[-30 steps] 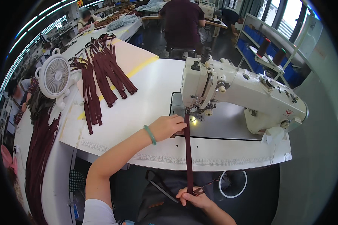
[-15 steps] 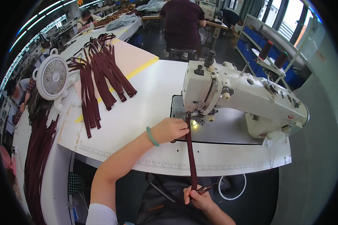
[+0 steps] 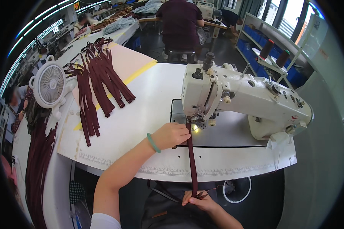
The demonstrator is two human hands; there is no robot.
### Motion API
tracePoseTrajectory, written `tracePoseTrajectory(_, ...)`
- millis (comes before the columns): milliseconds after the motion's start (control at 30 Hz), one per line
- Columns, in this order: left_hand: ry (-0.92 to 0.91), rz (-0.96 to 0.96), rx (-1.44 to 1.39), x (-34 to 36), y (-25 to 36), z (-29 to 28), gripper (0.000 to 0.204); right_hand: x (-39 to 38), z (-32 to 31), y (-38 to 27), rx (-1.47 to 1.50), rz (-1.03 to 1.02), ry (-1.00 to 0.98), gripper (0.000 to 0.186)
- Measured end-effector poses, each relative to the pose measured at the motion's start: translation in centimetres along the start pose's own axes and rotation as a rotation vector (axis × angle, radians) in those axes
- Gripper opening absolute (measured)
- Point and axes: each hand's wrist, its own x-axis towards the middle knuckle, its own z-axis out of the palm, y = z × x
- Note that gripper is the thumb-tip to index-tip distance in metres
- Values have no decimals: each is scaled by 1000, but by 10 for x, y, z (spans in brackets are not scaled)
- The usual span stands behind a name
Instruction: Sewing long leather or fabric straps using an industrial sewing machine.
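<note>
A dark maroon fabric strap (image 3: 192,164) runs from under the presser foot of a white sewing machine (image 3: 237,89), over the table's front edge and down to my lap. Close in front of the needle area, my left hand (image 3: 174,135) pinches the strap's left edge, a green bangle on its wrist. Lower down, past the table edge, my right hand (image 3: 198,200) is closed on the strap's near part. A small dark tool, like thread snips (image 3: 201,195), shows in that same hand, partly hidden by the fingers. The machine's lamp lights the metal plate beside the strap.
Bundles of maroon straps (image 3: 99,80) lie on pink board at the left of the white table (image 3: 141,103). A white fan (image 3: 49,84) stands beside them; more long straps (image 3: 40,168) hang further left. Thread spools (image 3: 266,49) stand right. A white-rimmed bin (image 3: 250,189) is below. People sit beyond.
The view has shifted slightly. Both hands keep their hold on the strap, and the snips in my right hand have turned and sit more hidden against the fingers.
</note>
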Motion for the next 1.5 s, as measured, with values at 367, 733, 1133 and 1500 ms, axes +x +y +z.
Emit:
tracePoseTrajectory(367, 58, 12, 12, 1, -1, 2, 11, 0, 3, -5, -78, -53, -161, 19)
tracePoseTrajectory(733, 53, 12, 2, 2, 2, -2, 9, 4, -5, 4, 105, 38, 125, 20)
tracePoseTrajectory(1133, 0, 26, 19, 1, -2, -2, 19, 3, -3, 7, -4, -65, 4, 19)
tracePoseTrajectory(1500, -10, 33, -4, 2, 3, -2, 20, -6, -6, 20, 69, -22, -27, 22)
